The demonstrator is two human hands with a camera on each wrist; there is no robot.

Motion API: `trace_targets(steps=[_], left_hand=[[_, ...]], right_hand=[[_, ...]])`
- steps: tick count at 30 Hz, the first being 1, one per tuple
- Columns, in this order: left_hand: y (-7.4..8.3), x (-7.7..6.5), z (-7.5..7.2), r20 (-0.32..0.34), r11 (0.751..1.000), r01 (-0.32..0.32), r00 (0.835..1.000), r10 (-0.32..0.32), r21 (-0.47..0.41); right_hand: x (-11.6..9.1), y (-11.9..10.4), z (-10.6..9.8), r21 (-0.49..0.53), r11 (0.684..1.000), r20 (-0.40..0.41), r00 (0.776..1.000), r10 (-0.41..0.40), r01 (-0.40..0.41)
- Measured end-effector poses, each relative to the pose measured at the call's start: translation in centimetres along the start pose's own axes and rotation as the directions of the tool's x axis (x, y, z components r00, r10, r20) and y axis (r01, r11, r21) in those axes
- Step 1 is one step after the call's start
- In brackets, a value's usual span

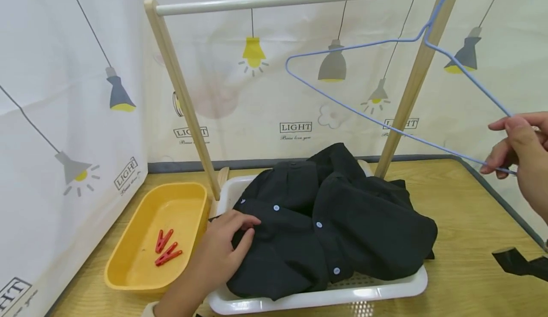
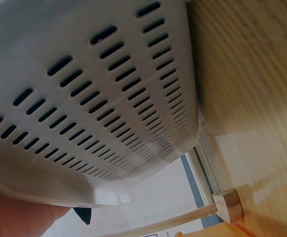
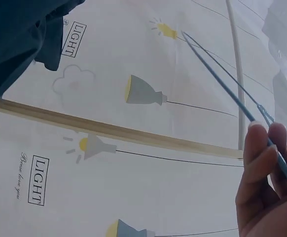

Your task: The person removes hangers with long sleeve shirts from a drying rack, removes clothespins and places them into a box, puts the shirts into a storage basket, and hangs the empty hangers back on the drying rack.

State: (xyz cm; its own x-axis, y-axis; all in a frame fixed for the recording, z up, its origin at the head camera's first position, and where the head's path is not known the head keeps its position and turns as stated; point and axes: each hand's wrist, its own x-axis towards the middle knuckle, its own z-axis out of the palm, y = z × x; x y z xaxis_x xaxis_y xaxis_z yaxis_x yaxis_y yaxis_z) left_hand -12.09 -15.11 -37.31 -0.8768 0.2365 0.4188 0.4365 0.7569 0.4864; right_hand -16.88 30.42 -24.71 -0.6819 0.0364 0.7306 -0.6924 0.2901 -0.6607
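Note:
Pinched between the fingers and thumb of my right hand is a blue wire hanger, held by one end so its hook points up at the right post. In the right wrist view the hanger slants away from the fingers. A crumpled black shirt with white buttons lies heaped in a white basket. My left hand rests on the shirt at the basket's left side, fingers loosely bent. The left wrist view shows mostly the basket's slotted wall and a bit of the hand.
A wooden rack with a white rail stands behind the basket. On the left, a yellow tray contains red clothespins. A black strip shows at the table's right. Lamp-printed cloth hangs behind.

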Motion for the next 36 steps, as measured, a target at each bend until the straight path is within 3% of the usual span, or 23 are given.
trace_targets(steps=[4,8,16,30,36], left_hand=[[0.2,-0.1,0.1,0.062,0.996,0.025,0.998,-0.030,0.083],[0.3,0.0,0.0,0.090,0.994,0.043,0.995,-0.052,0.103],[0.4,0.2,0.1,0.110,0.992,0.070,0.991,-0.082,0.106],[0.4,0.2,0.1,0.124,0.993,0.085,0.988,-0.095,0.083],[0.3,0.1,0.1,0.122,0.994,0.076,0.989,-0.086,0.082]], right_hand=[[0.8,-0.3,-0.2,-0.140,0.990,-0.006,1.000,0.002,-0.003],[1.6,0.2,-0.6,-0.161,0.987,0.004,1.000,0.005,-0.004],[2.4,0.1,-0.1,-0.259,0.958,-0.071,0.991,0.112,-0.127],[1.6,0.9,0.4,-0.276,0.952,-0.006,0.990,0.139,-0.135],[0.9,1.4,0.7,-0.282,0.944,-0.022,0.985,0.174,-0.173]])
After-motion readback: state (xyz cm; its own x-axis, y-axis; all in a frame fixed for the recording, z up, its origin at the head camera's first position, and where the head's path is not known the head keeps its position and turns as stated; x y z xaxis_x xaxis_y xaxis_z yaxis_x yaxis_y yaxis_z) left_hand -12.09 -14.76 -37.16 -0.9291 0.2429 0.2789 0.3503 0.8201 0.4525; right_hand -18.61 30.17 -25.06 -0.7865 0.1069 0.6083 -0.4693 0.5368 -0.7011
